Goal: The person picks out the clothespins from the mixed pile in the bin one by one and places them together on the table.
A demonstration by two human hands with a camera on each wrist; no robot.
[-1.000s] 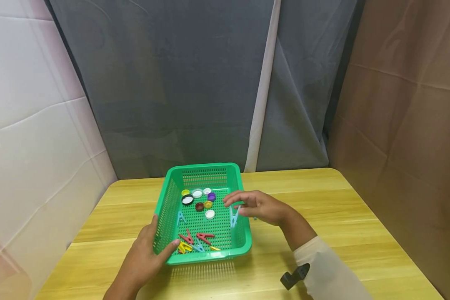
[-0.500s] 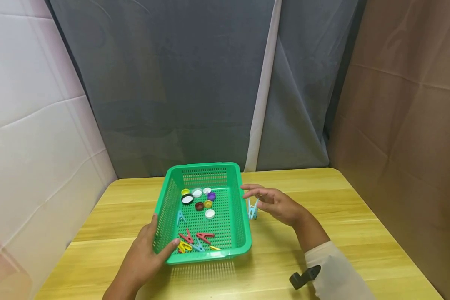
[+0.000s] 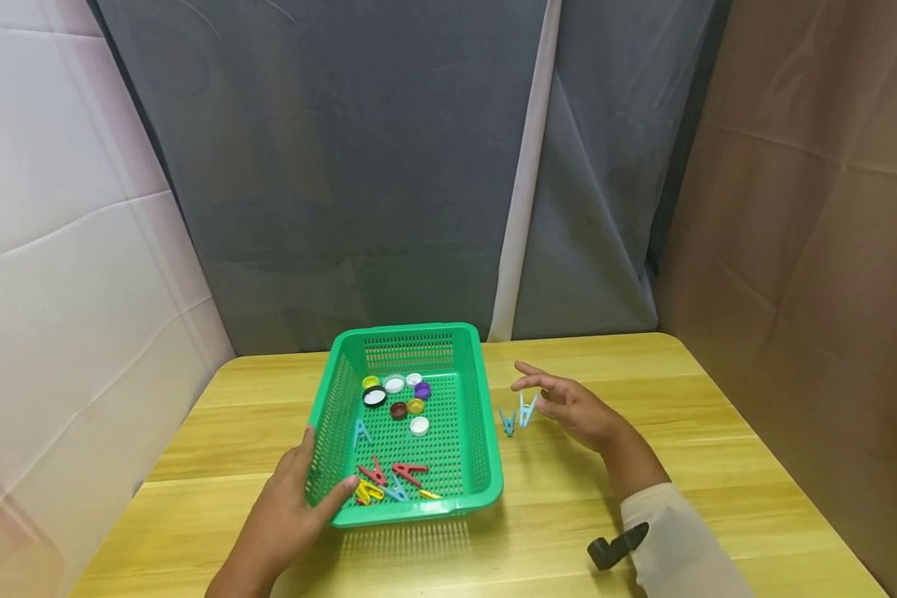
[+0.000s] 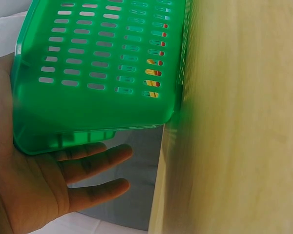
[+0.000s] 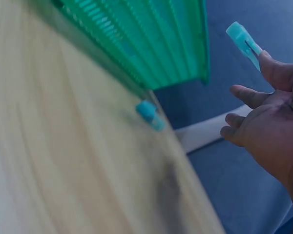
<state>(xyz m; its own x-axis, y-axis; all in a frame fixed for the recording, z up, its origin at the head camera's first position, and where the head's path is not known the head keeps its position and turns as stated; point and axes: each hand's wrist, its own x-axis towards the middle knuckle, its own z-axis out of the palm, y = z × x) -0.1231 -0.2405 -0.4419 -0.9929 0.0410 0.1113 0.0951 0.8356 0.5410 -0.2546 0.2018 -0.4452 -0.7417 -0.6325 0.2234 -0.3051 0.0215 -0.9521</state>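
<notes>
A green plastic basket [image 3: 486,448] sits at the middle of the table. My left hand [image 3: 287,507] holds its near left corner, thumb over the rim and fingers along the outer wall; the left wrist view has these fingers stretched out beside the basket [image 4: 88,114]. To the right of the basket, my right hand [image 3: 579,411] pinches a light blue clothespin [image 3: 526,410] between thumb and finger, above the table. In the right wrist view that clothespin [image 5: 244,41] points up from the fingertips. Another blue clothespin [image 3: 507,423] lies on the table between the basket and my right hand.
Inside the basket, several bottle caps, among them a purple cap [image 3: 422,390] and a white cap [image 3: 419,426], lie towards the back. Red clothespins [image 3: 409,473], yellow ones [image 3: 369,492] and blue ones lie nearer the front. A grey curtain [image 3: 344,183] hangs behind the wooden table [image 3: 605,365].
My right hand has carried the blue clothespin from over the basket rightward to above the table, past the clothespin lying there. My left hand and the basket have stayed in place.
</notes>
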